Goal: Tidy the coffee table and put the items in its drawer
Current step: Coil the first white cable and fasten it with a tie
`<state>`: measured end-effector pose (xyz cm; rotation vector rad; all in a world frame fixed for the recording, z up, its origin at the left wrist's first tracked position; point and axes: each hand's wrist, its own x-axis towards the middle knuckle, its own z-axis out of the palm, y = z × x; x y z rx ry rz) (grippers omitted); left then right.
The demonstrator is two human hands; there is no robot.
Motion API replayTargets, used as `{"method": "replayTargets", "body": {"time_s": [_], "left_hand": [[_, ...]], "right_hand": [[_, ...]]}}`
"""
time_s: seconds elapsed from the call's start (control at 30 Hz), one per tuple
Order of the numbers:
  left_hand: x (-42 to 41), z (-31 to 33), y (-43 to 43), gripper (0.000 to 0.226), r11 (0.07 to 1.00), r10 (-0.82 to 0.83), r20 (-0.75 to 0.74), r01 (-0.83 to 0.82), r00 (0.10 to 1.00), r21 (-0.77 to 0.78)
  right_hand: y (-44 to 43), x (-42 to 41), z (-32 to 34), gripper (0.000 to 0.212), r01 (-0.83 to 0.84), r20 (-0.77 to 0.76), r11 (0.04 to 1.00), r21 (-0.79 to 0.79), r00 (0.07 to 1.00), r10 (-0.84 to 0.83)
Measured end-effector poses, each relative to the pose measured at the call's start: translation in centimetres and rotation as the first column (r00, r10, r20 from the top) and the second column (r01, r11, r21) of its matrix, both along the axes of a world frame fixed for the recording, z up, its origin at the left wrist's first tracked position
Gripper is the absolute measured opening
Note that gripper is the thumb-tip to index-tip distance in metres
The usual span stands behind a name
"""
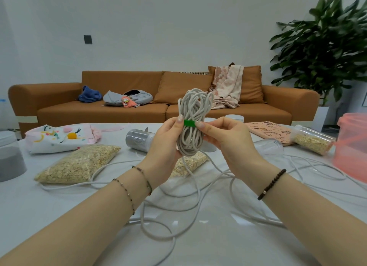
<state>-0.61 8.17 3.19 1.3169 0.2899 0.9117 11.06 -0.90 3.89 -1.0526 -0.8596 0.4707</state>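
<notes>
The cord bundle [193, 107] is held up at the centre of the frame, above the desk [39, 206] and in front of the person. The left hand [164, 140] has its grip wrapped around the bundle's lower half, thumb pressed at its waist. The right hand [224, 138] has a narrow grip, thumb and forefinger pinching the end of the green strap [189, 123] that bands the waist.

The cord looks soft, light and limp. The loops will likely hold their shape only where they are squeezed, so the strapped waist seems the best place to hold it. Held by 1 end, the coils would probably slump and spill. The strap looks thin and easy to lose from a pinch. A long run of loose cord [230, 186] trails off the bundle and sprawls in wide loops across the lower half of the frame. It could drag or snag on the bag of oats [79, 162] at left if the bundle is lifted fast.

Whether the strap is fastened cannot be told, as its back is hidden behind the coils. The left fingers are hidden too. A second oat bag [190, 162] lies partly covered by the hands. The pink bucket [351, 146] is cut off at the right edge. The drawer is not in view.
</notes>
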Motion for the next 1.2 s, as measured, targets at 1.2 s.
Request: {"method": "replayTargets", "body": {"time_s": [1.2], "left_hand": [[-0.3,0.0,1.3,0.046,0.985,-0.117,0.083,0.126,0.99,-0.118]], "right_hand": [[-0.1,0.4,-0.1,0.035,-0.134,-0.074,0.984,-0.118,0.989,0.125]]}}
